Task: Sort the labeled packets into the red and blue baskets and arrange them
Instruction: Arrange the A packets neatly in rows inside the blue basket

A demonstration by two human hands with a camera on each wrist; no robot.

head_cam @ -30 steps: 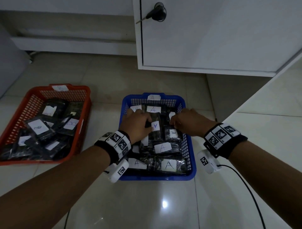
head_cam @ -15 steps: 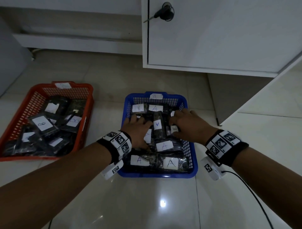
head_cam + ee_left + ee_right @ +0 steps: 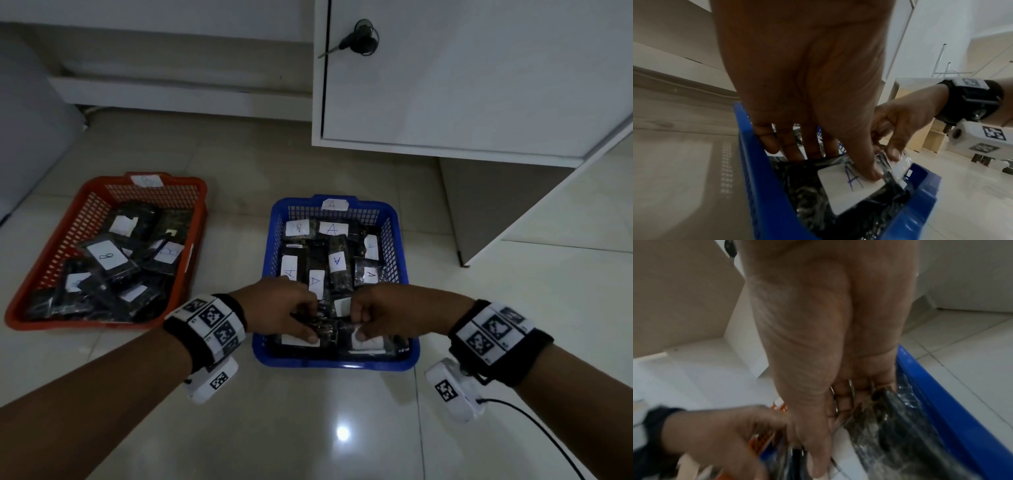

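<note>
The blue basket (image 3: 342,365) is tagged A and holds several dark packets (image 3: 337,265) with white A labels. The red basket (image 3: 85,323) at the left holds a loose heap of B packets (image 3: 109,258). Both hands work at the blue basket's near end. My left hand (image 3: 310,329) grips the near-left A packet (image 3: 842,193), thumb on its label and fingers curled behind its far edge. My right hand (image 3: 359,327) grips the near-right packet (image 3: 890,426) beside it, thumb on its white label (image 3: 370,342), whose letter is hidden.
A white cabinet (image 3: 462,85) with a key in its door stands behind the blue basket, and a white ledge (image 3: 565,240) runs along the right. The baskets sit on a glossy tiled floor (image 3: 308,428). A cable (image 3: 534,431) trails from the right wrist camera.
Both hands have drawn back from the middle of the blue basket to its near end and now hold the two nearest packets. The head view has shifted back.
</note>
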